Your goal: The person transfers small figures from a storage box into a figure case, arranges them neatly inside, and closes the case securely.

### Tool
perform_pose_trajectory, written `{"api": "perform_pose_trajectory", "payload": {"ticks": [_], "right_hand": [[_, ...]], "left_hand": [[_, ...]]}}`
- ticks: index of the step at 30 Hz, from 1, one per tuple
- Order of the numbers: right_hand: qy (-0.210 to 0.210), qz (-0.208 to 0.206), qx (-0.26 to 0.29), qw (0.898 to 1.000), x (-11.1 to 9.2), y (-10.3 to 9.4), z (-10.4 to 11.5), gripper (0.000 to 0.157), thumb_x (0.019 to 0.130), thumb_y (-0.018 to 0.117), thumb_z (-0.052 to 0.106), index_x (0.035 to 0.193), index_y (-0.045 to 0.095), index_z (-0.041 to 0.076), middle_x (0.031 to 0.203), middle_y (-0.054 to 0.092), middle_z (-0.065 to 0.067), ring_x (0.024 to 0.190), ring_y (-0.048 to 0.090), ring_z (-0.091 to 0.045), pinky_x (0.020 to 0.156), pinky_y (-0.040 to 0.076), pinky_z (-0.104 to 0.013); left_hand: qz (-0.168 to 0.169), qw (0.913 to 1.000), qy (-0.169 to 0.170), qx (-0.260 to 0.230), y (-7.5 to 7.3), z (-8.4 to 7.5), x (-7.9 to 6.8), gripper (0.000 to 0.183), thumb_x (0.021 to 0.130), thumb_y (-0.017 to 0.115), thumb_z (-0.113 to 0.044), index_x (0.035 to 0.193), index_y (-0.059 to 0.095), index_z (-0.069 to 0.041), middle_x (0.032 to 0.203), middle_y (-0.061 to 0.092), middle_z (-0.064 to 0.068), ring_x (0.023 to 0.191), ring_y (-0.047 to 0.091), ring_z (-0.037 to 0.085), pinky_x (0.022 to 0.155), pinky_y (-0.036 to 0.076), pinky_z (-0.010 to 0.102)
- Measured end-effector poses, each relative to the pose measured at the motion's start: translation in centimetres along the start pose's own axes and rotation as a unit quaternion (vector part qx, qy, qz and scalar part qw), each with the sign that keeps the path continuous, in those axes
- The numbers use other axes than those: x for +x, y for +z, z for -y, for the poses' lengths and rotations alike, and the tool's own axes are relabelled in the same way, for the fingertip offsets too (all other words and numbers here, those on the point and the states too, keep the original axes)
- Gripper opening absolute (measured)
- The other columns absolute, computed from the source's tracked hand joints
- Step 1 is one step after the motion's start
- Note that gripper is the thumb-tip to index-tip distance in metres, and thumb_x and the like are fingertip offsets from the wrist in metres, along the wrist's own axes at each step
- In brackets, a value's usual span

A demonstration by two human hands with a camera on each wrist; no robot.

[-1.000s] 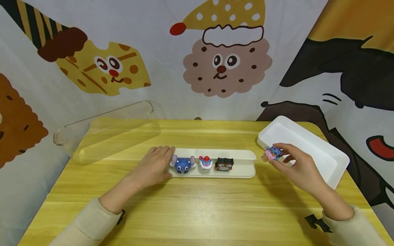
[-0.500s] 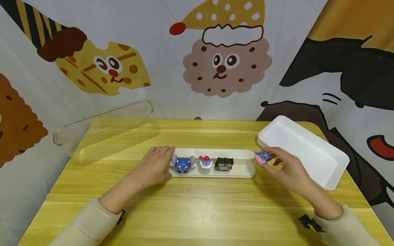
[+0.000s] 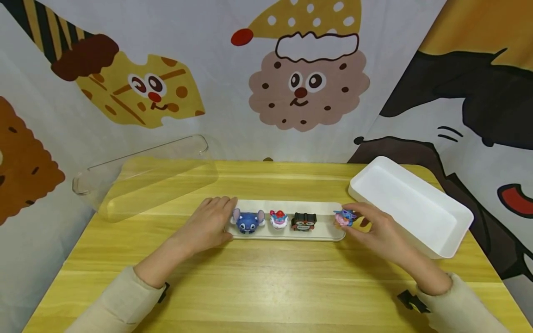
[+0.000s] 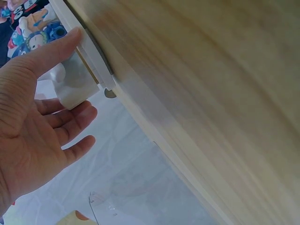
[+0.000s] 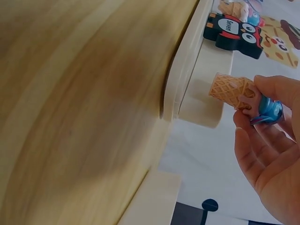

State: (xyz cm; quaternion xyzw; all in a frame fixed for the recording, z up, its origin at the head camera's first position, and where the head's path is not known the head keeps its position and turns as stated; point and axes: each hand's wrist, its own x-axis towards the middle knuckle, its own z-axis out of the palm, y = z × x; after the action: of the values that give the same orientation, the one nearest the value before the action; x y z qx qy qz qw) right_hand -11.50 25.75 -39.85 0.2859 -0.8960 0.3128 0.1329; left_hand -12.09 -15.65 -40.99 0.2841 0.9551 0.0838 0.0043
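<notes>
A long cream stepped display stand [image 3: 325, 235] lies on the table. At its left end my left hand [image 3: 208, 224] grips it, thumb at the front edge and fingers behind. On the stand, from left to right, are a blue big-eared figurine [image 3: 248, 222], a small cupcake-like figurine [image 3: 278, 220] and a black and red figurine [image 3: 303, 222] with big eyes. My right hand [image 3: 381, 233] pinches an ice-cream-cone figurine [image 5: 232, 89] by its blue top, between thumb and fingers. Its waffle cone points down, close over the stand's bare right end.
Behind on the right stands a white rectangular tray [image 3: 416, 199], its corner near my right hand. A long transparent cover [image 3: 158, 180] rests at the back left. A cartoon-printed cloth [image 3: 225, 92] hangs behind the wooden table [image 3: 270, 286].
My right hand has carried the ice-cream-cone figurine leftward, from beside the white tray to over the stand's right end. My left hand has stayed on the stand's left end.
</notes>
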Motion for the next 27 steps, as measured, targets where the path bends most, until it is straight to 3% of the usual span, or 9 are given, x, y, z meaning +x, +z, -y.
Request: {"api": "perform_pose_trajectory", "payload": {"ticks": [13,27], "right_hand": [[-0.001,0.045,-0.025,0.999,0.3,1.1,-0.2,0.049,0.071,0.082,0.011,0.116,0.064,0.010,0.104,0.066,0.002,0.078,0.058,-0.008,0.058,0.052,-0.027],[-0.007,0.090,-0.004,0.996,0.8,1.6,0.0,0.047,0.074,0.080,0.010,0.118,0.062,0.011,0.107,0.064,0.004,0.083,0.058,-0.007,0.060,0.053,-0.028]], "left_hand": [[0.000,1.0000,0.001,-0.001,0.0,0.1,0.1,0.095,0.067,0.085,-0.035,0.141,0.037,0.002,0.132,0.050,0.016,0.119,0.047,0.030,0.105,0.033,0.048],[-0.002,1.0000,0.003,-0.002,0.0,0.2,0.0,0.095,0.067,0.085,-0.035,0.141,0.037,0.001,0.132,0.050,0.016,0.120,0.047,0.030,0.105,0.033,0.048]]}}
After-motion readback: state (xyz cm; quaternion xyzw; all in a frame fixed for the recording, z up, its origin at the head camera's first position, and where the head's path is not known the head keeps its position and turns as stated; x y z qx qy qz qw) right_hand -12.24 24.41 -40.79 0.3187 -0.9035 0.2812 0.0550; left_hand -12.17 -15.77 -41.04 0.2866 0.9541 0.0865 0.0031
